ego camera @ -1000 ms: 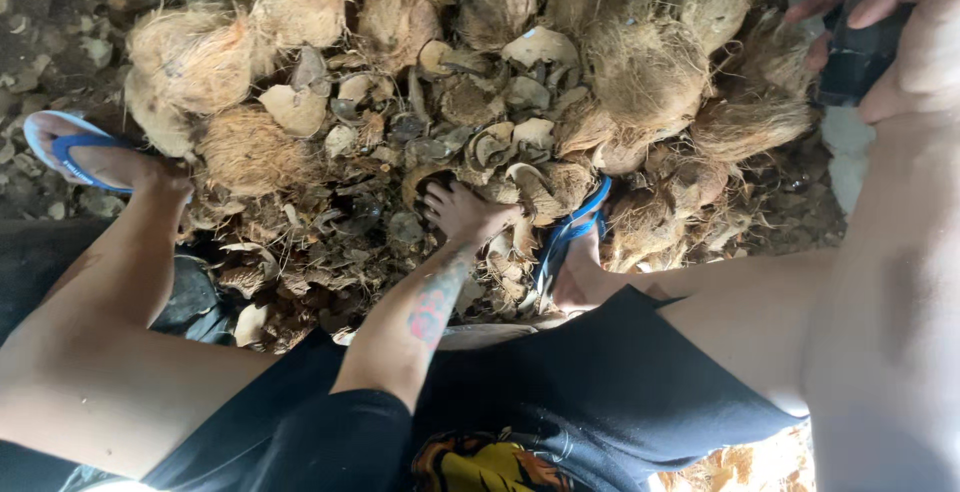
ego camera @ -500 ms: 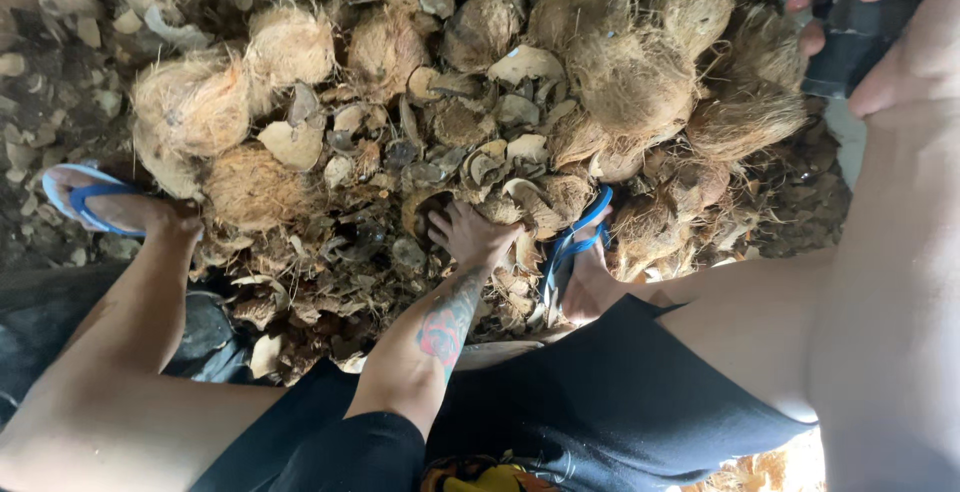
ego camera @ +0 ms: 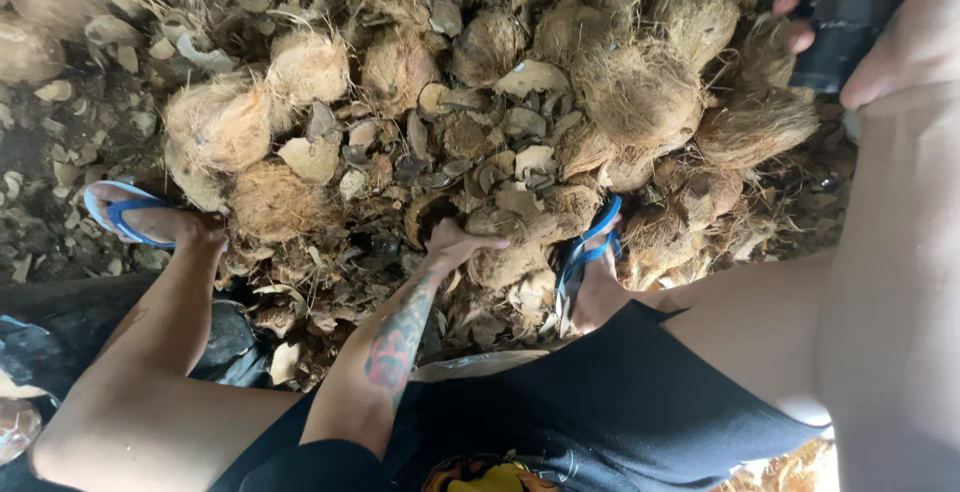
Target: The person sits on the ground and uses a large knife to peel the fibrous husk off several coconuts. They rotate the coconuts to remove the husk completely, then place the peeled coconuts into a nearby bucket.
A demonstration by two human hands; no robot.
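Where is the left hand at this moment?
In the head view, the left hand is low in the middle, resting on the heap of coconut husks, just left of the blue sandal.

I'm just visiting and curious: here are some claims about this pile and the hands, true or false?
1. The left hand reaches down into the pile of coconut husks. True.
2. The right hand holds a dark object. True.
3. The sandals are red. False: they are blue.
4. The left forearm is bare of markings. False: it carries a tattoo.
5. The husks lie in a basket. False: they are heaped on the ground among broken shell pieces.
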